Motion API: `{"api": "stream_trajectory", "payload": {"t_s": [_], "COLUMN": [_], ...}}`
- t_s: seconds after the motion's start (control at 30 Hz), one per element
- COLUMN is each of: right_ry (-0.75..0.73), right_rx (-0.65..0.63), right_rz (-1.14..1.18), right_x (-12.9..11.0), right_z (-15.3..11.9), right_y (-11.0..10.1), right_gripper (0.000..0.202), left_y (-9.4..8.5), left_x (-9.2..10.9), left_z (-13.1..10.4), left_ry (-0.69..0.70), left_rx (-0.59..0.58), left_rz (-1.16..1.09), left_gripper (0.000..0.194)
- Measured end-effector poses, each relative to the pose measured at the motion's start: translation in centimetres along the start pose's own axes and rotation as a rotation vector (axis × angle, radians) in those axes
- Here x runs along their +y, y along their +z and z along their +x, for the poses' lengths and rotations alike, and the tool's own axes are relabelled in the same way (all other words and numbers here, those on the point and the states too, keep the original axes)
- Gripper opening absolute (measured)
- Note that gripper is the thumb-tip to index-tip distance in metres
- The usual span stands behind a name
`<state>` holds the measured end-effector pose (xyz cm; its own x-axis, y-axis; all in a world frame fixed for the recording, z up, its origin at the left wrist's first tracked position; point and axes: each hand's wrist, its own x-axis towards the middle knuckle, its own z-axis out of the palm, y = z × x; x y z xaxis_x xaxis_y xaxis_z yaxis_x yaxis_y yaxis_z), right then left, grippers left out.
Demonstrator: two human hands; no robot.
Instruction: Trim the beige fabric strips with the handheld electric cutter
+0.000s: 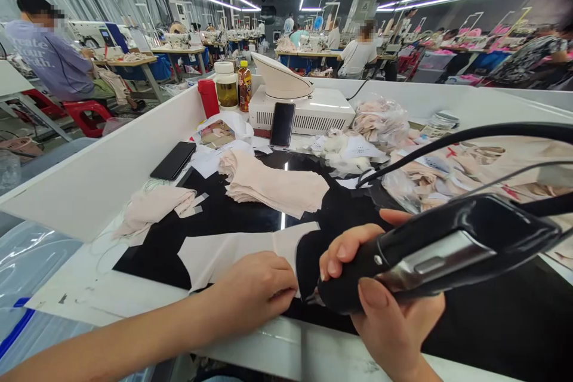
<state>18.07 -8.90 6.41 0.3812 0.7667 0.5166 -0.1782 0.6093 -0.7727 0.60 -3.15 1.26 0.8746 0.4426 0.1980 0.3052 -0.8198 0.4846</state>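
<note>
My right hand (394, 316) is wrapped round a black handheld tool (430, 250) with a silver strip and a cable; its tip points left, close to the fabric edge. A single pale fabric piece (242, 250) lies flat on the black surface (340, 215). My left hand (264, 286) rests at the near right edge of that piece with its fingers pinched together on it. Beyond lies a stack of pale pink fabric pieces (277, 182).
A crumpled fabric bundle (159, 209) and a black phone (173, 160) lie left. Another phone (282, 124) leans on a white device (304, 108). Bagged fabric (380, 119) and loose pieces are on the right. Black cables arch over the right side. People sit beyond the table walls.
</note>
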Motion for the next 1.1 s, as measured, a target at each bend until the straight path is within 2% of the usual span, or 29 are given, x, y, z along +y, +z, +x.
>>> {"api": "stream_trajectory", "payload": {"t_s": [0.43,0.57,0.73,0.93,1.1], "right_ry": [-0.034,-0.035,-0.036,-0.043,-0.032], "right_rx": [0.008,-0.010,-0.027,-0.019,-0.001], "right_rz": [-0.031,-0.051,-0.069,-0.075,-0.081], "right_x": [0.7,0.6,0.7,0.7,0.6], "right_z": [-0.2,-0.3,-0.4,-0.6,-0.5], "right_y": [0.2,0.1,-0.1,0.1,0.1], "right_gripper": [0.048,0.048,0.047,0.048,0.047], "left_y": [0.1,-0.4,-1.3,-1.6,-1.1], "left_x": [0.0,0.2,0.2,0.0,-0.1], "left_z": [0.1,0.1,0.2,0.9,1.0], "left_ry": [0.004,0.007,-0.013,-0.012,0.023], "left_rx": [0.009,0.001,0.025,0.019,0.009], "left_rz": [-0.039,-0.061,-0.089,-0.007,0.119], "left_gripper": [0.010,0.010,0.020,0.006,0.009]}}
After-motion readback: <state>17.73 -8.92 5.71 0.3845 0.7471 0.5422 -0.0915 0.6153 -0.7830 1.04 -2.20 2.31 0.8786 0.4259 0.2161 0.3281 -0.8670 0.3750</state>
